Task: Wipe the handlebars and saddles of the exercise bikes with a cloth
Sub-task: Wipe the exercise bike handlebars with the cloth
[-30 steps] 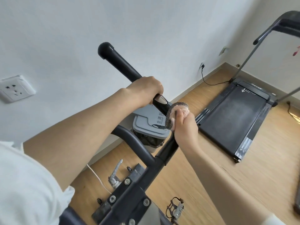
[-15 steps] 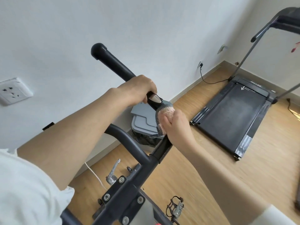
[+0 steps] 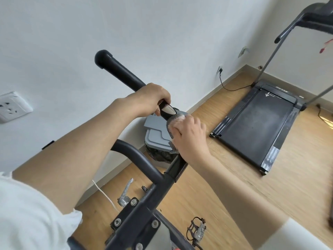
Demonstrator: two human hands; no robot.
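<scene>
A black handlebar (image 3: 119,72) of the exercise bike rises from the stem (image 3: 138,210) toward the wall. My left hand (image 3: 153,98) is closed around the bar just above a silver sensor plate (image 3: 168,110). Below that plate, my right hand (image 3: 189,136) presses a cloth (image 3: 173,123), pink with a dark mesh side, around the bar. A second curved bar (image 3: 137,157) branches off lower down. No saddle is in view.
A grey lidded bin (image 3: 156,136) stands against the wall under the handlebar. A black treadmill (image 3: 255,127) lies on the wooden floor to the right, its cable plugged into the wall. A bike pedal (image 3: 197,230) and a white cable (image 3: 104,195) are below. A wall socket (image 3: 12,105) sits left.
My right hand with the cloth has slid along the handlebar, first up toward the sensor plate, then slightly back down. My left hand keeps its grip on the bar.
</scene>
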